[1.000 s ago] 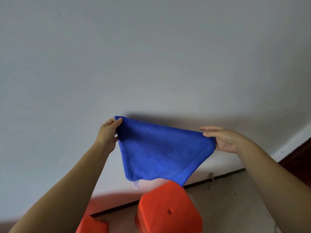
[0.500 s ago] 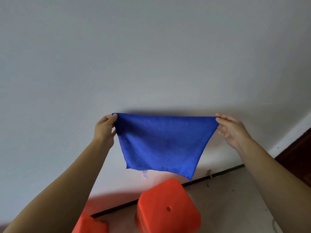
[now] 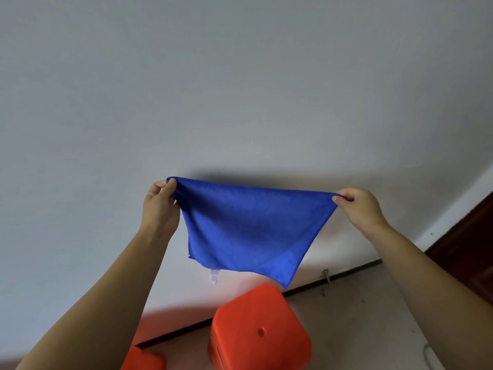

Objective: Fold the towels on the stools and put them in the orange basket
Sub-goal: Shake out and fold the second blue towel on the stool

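Blue towel [image 3: 248, 228] held up in the air in front of a pale grey wall [image 3: 240, 89], spread between both hands, top edge pulled nearly straight and sloping slightly down to the right. Left hand [image 3: 160, 206] pinches the upper left corner, thumb and fingers [image 3: 170, 186] closed on the cloth, back of the hand toward the camera. Right hand [image 3: 358, 206] pinches the upper right corner, fingers curled around the hem. Both bare forearms reach up from the lower corners of the view. The cloth hangs in a loose, uneven shape: left side drops short, lower edge runs down to a point at the lower right. A small white care label [image 3: 214, 276] dangles from the lower edge, left of centre. Directly below the towel stands an orange stool [image 3: 260, 327], square seat with rounded corners and a small round hole in the middle; the towel's lowest corner hangs just above its far edge, not touching as far as can be judged. A second orange object [image 3: 145, 360], only its top showing, sits at the bottom edge to the left of the stool; cannot tell what it is. Dark skirting strip [image 3: 346, 271] runs along the base of the wall; a small metal stub [image 3: 326, 275] stands up by it. Grey floor [image 3: 360, 316] to the right of the stool, dark brown panel [image 3: 469, 244] at far right.
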